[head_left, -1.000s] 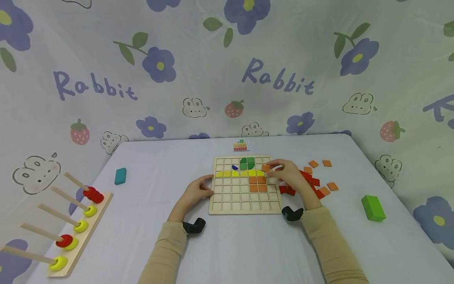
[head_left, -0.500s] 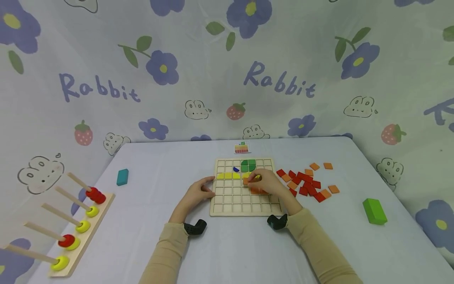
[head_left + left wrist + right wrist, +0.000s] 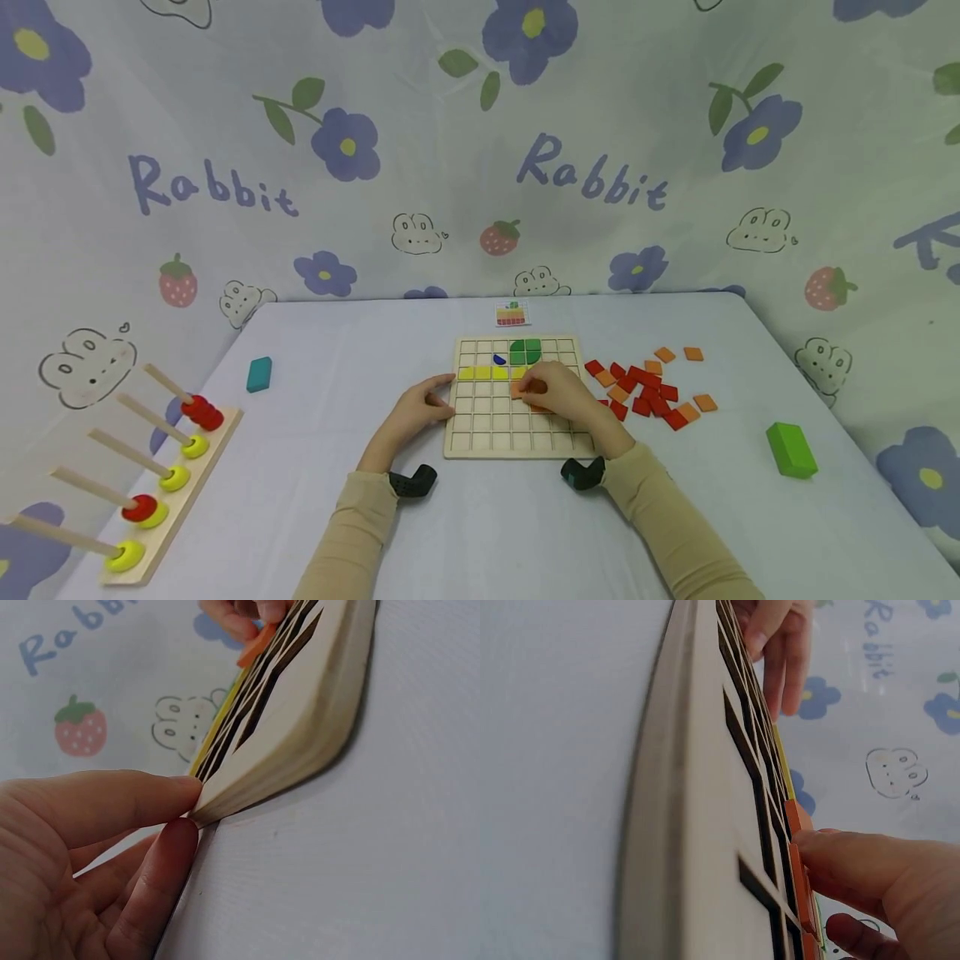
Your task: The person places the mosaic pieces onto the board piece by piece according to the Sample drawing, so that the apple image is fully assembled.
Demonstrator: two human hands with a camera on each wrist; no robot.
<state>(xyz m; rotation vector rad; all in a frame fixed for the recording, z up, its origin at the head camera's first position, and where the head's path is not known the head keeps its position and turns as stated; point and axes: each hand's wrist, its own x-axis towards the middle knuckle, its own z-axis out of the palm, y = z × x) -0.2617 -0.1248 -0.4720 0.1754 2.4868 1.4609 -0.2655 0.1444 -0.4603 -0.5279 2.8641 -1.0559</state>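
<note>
My right hand (image 3: 558, 392) pinches a small orange square tile (image 3: 517, 390) over the wooden grid board (image 3: 480, 446). In the right wrist view this orange tile (image 3: 797, 815) stands at the fingertips, with other orange tiles (image 3: 802, 889) lying in the grid beside them. On the board lie a row of yellow tiles (image 3: 483, 373), green pieces (image 3: 525, 351) and a small blue piece (image 3: 499, 359). My left hand (image 3: 412, 410) touches the board's left edge with thumb and finger spread apart. The right hand hides part of the orange and yellow tiles.
Loose red tiles (image 3: 652, 400) and orange tiles (image 3: 693, 354) lie right of the board. A picture card (image 3: 512, 314) is behind it. A green block (image 3: 791, 450) is far right; a teal block (image 3: 259, 374) and a peg stand with rings (image 3: 168, 517) are left.
My right hand has carried the orange tile left from the board's right side, then lowered it slightly beside the other orange tiles. The left hand stays at the edge.
</note>
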